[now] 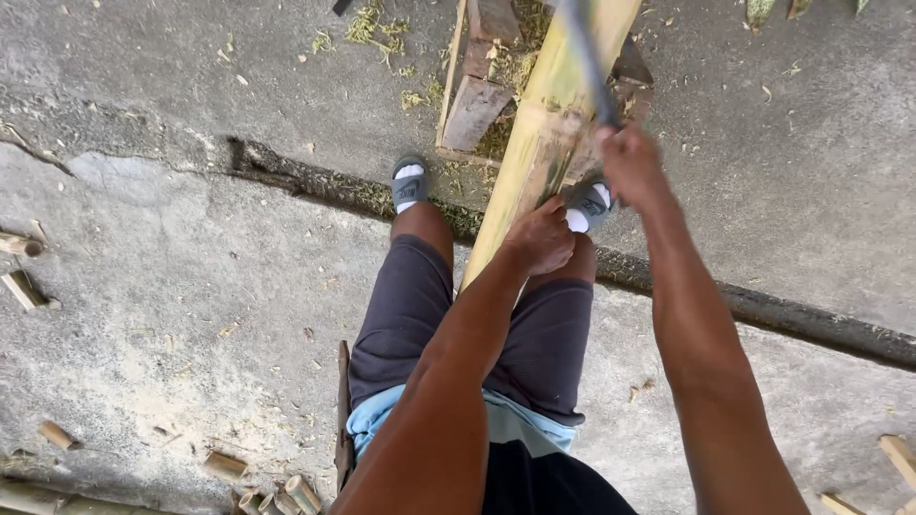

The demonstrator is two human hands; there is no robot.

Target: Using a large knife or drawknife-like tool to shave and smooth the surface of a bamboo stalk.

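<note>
A thick yellow-green bamboo pole (549,124) slants from between my legs up toward the top of the view. My left hand (540,236) grips its lower end, just above my knees. My right hand (630,164) is closed around the handle of a long dark blade (587,57), which lies blurred across the upper part of the pole. My feet in grey slides and white socks (409,183) stand on either side of the pole on the concrete.
A wooden block or frame (474,105) with green shavings lies beyond my feet. A dark crack (792,319) runs across the concrete. Short cut bamboo pieces (286,496) lie at the lower left, left edge and lower right.
</note>
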